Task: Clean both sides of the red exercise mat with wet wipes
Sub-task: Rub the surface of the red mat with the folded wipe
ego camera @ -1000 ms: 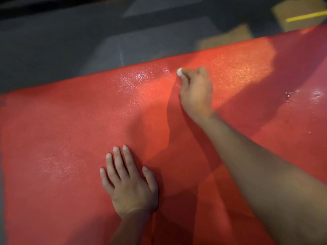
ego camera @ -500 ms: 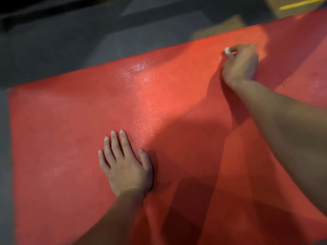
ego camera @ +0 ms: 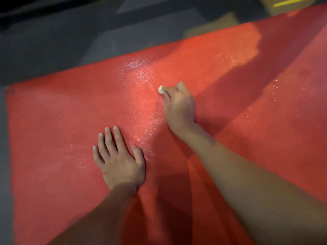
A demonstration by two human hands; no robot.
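Note:
The red exercise mat (ego camera: 53, 129) lies flat on the floor and fills most of the head view. Its surface glistens with wet streaks near the far edge and at the right. My right hand (ego camera: 178, 106) is curled round a small balled white wet wipe (ego camera: 160, 89) and holds it against the mat's middle. Only a bit of the wipe shows past the fingers. My left hand (ego camera: 118, 160) rests flat on the mat, fingers straight and spread, nearer to me and left of the right hand.
Dark grey floor (ego camera: 62, 41) lies beyond the mat's far edge and along its left side. A yellow line (ego camera: 292, 1) marks the floor at the top right. Shadows of my arms fall across the mat's right half.
My right hand with the wipe swept right along the mat's far part, then came back left and nearer to me. My left hand stayed pressed flat on the mat.

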